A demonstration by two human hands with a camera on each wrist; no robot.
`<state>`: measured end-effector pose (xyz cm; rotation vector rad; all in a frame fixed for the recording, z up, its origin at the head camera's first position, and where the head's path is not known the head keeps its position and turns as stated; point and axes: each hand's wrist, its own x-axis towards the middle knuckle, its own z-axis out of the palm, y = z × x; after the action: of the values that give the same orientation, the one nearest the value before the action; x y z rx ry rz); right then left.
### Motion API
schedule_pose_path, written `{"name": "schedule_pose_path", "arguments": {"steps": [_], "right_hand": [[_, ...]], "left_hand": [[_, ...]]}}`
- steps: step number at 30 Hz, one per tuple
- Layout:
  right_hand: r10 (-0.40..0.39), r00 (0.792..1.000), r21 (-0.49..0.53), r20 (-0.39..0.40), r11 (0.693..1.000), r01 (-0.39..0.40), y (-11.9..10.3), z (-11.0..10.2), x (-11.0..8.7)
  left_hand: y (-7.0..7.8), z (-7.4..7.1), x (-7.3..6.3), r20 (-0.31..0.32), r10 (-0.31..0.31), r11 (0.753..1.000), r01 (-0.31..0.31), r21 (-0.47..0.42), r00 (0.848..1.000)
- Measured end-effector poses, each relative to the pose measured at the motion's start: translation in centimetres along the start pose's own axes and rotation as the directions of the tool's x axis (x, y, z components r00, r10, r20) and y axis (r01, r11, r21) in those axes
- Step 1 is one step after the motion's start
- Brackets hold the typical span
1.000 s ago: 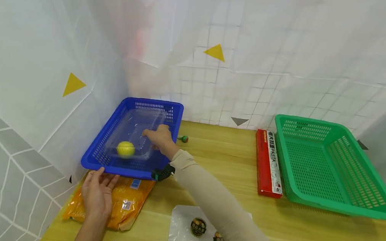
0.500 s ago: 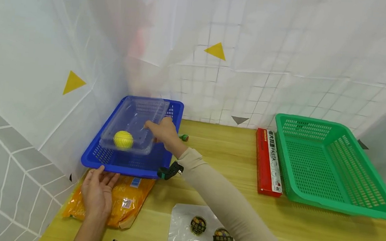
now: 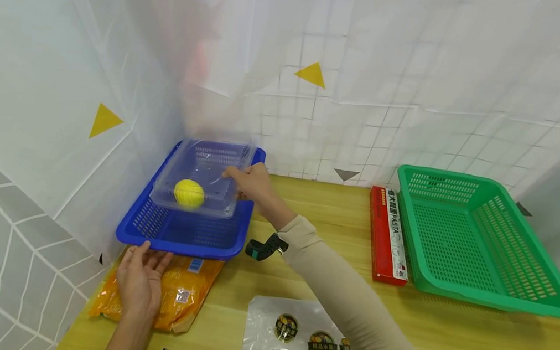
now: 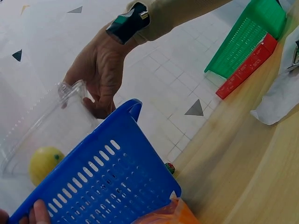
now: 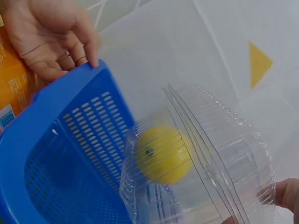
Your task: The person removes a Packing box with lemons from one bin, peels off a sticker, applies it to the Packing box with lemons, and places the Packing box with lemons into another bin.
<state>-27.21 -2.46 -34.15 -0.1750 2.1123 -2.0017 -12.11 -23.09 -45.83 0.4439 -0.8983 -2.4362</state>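
My right hand (image 3: 256, 187) holds a clear plastic clamshell box (image 3: 207, 206) by its right edge, raised over the blue basket (image 3: 188, 249). Inside the box, at its near left, sits a round yellow fruit (image 5: 163, 154) with a small green spot on it. The right wrist view shows only parts of that hand's fingers at the box's edge. At the basket's near left rim my left hand (image 3: 140, 282) grips the edge, thumb on top, with the other fingers curled below. Under this hand and partly beneath the basket lies a shiny orange packet (image 3: 187, 292).
On the right stands a green basket (image 3: 503, 306), with a red pasta box (image 3: 387, 237) along its left side. A printed clear bag (image 3: 259, 329) lies at the front, partly under my right sleeve. White sheeting (image 3: 251, 44) hangs behind and left.
My right hand has lifted the clear box with the fruit up from inside the blue basket and shifted it slightly right. The left hand has stayed at the rim.
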Motion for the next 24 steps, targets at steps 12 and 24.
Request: {"name": "schedule_pose_path", "arguments": {"steps": [12, 24], "right_hand": [[0.002, 0.999, 0.001, 0.040, 1.000, -0.002, -0.9, -4.0, -1.7], [-0.004, 1.000, 0.022, 0.010, 1.000, 0.004, -1.0, -5.9, -2.9]], "left_hand": [[-0.2, 0.0, 0.2, -0.011, -0.001, 1.000, 0.001, 0.002, 1.000], [-0.1, 0.0, 0.2, -0.021, -0.011, 1.000, 0.010, -0.024, 1.000]]}}
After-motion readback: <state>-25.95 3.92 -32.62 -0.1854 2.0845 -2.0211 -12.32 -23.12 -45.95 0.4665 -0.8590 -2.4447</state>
